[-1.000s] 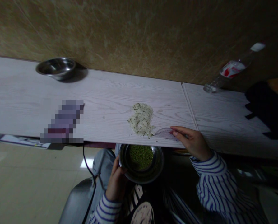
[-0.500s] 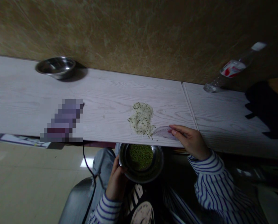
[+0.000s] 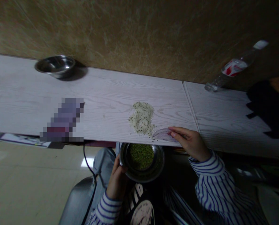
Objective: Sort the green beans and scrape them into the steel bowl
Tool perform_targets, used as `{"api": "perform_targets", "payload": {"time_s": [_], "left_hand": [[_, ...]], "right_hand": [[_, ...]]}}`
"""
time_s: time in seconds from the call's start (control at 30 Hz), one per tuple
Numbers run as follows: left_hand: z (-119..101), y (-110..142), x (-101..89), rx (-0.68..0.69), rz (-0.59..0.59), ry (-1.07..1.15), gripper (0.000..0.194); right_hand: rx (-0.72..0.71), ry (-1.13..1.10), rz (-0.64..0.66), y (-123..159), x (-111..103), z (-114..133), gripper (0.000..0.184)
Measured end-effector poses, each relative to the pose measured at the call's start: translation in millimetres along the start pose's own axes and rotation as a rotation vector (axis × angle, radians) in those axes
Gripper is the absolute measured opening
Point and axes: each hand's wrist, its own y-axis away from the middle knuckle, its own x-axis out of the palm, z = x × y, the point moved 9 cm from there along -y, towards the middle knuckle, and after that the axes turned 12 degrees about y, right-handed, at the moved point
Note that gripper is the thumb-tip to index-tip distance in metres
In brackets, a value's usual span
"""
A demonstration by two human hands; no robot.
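Observation:
My left hand (image 3: 118, 178) is closed on the left rim of a steel bowl (image 3: 160, 165), held just below the table's front edge. Green mung beans (image 3: 141, 156) cover the bottom of that bowl. Between the thumb and fingers of my right hand (image 3: 189, 139) is a clear, purplish protractor (image 3: 162, 133), low over the tabletop. Its left tip is at a few loose beans by the lower right of a pile of white rice grains (image 3: 143, 118) mixed with green beans. The pile lies on the pale wood-grain table (image 3: 106, 93).
A second steel bowl (image 3: 56, 67) stands at the back left against the wall. A blurred-out flat object (image 3: 63, 120) lies on the left. At the right are a clear plastic bottle (image 3: 234, 67) and a dark bag-like thing (image 3: 268, 106). A black cable (image 3: 89, 167) hangs at the front edge.
The protractor in my right hand has shifted slightly left, toward the loose beans by the pile. My left hand still holds the bowl in about the same place.

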Motion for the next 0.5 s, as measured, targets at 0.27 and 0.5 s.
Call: {"api": "perform_targets", "payload": {"time_s": [0.27,0.5], "left_hand": [[-0.6,1.6,0.5,0.003,-0.013,0.01,0.054],[-0.4,2.3,0.5,-0.003,-0.015,0.018,0.057]], "right_hand": [[0.022,-0.023,0.014,2.6,-3.8,-3.6,0.027],[0.011,-0.014,0.004,3.5,-3.5,-3.6,0.028]]}}
